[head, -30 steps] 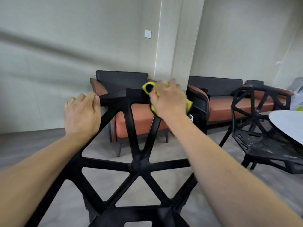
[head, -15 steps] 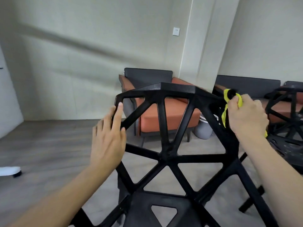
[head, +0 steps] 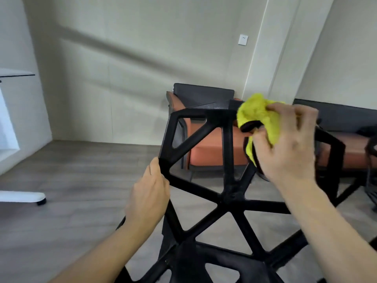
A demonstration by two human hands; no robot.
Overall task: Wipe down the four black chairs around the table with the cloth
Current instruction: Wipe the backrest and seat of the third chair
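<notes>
At centre frame, the black chair (head: pixel 228 160) is gripped at its left edge by the left hand (head: pixel 149 197). The yellow cloth (head: pixel 259 121) is bunched in the curled fingers (head: pixel 285 111) of the right hand (head: pixel 285 146) and pressed against the chair's top rail, upper right.

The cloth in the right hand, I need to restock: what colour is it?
Bright yellow cloth, clearest in the head view.

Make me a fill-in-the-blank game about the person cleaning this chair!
1. The cloth in the right hand is bright ____.
2. The left hand grips the ____ side of the black chair back.
3. The armchair behind it has an ____ seat.
4. The wall socket is coloured ____.

Missing words: yellow; left; orange; white
</notes>
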